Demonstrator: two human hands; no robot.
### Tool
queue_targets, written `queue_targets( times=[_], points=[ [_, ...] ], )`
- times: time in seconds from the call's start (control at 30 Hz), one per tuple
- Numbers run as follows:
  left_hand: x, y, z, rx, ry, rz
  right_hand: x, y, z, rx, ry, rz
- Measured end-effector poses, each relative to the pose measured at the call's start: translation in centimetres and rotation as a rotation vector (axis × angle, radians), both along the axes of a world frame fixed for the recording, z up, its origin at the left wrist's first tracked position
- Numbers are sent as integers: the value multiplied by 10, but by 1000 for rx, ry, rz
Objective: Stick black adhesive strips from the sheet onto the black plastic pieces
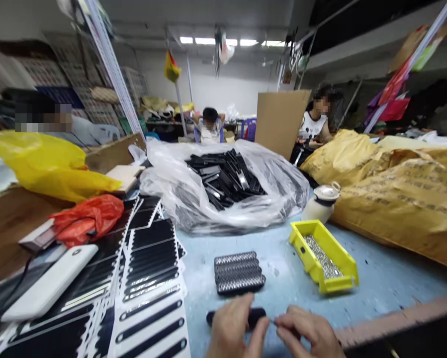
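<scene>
My left hand (231, 325) is closed around a short black strip-shaped piece (258, 314) with rounded ends, low over the front of the table. Close to the piece's right end, my right hand (308, 332) has its thumb and fingertips pinched together; a tiny bit shows at the tips, too small to name. Just beyond both hands lies a neat block of black ridged pieces (239, 272) set side by side. To the right stands a yellow bin (308, 268) holding many small silvery metal parts (323, 258).
A clear plastic bag (223, 223) full of black parts (226, 176) fills the table's middle. Printed black-and-white sheets (150, 298), a white power bank or phone (49, 283) and a red bag (89, 219) lie left. A lidded jar (320, 204) and brown sacks (398, 204) stand right. Several people sit beyond.
</scene>
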State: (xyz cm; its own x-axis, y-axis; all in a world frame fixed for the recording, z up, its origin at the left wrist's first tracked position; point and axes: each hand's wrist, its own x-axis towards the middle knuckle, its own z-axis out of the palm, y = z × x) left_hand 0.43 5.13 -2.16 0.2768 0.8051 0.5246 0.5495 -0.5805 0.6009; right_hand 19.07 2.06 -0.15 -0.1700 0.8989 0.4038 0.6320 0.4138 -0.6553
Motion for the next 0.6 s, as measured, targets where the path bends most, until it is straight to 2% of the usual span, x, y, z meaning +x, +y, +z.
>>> queue_targets(
  times=[0.03,0.07,0.17,0.37,0.6],
  points=[
    [-3,-1,5,70,-6,-10,3,-2,2,-11,23,-9],
    [-5,-1,9,79,-9,10,5,-3,4,-41,29,-30],
    [-7,4,12,54,67,-87,8,-2,6,-82,32,-86],
    [1,11,-4,35,189,-143,-1,2,0,-7,-51,-109],
    [6,14,-11,10,363,-145,-3,1,-3,-50,-122,-65]
  ],
)
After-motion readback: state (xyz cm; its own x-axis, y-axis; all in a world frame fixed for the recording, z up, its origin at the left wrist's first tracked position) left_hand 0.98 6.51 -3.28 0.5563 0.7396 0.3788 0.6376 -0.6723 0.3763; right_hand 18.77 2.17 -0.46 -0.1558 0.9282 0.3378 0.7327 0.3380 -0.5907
